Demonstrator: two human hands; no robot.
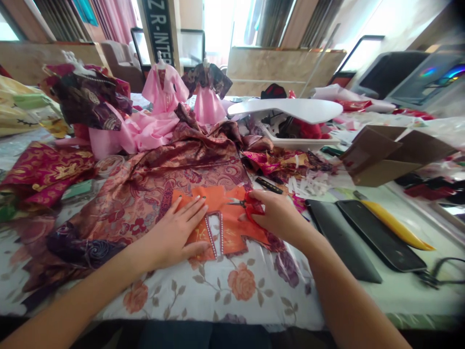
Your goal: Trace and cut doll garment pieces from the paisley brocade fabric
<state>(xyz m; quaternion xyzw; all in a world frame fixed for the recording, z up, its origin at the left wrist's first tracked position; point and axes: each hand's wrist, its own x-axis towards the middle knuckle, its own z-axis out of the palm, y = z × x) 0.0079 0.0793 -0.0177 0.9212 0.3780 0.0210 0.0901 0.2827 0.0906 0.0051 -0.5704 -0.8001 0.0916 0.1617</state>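
My left hand (178, 237) lies flat with its fingers spread, pressing down a small orange fabric piece (225, 232) trimmed with beaded strips. My right hand (276, 215) grips a small pair of scissors (236, 203) with red handles, their metal blades resting on the orange piece. Under that piece spreads a large rust-red paisley brocade cloth (145, 194). The scissors' handles are mostly hidden by my right fingers.
Doll dresses in pink and dark brocade (163, 87) stand at the back. A white curved board (286, 109), a brown cardboard piece (385, 155), several white paper scraps (308, 184), and dark flat cases (378, 237) lie right. A yellow-handled tool (395, 225) lies beside them. A floral sheet (218, 291) covers the table's front.
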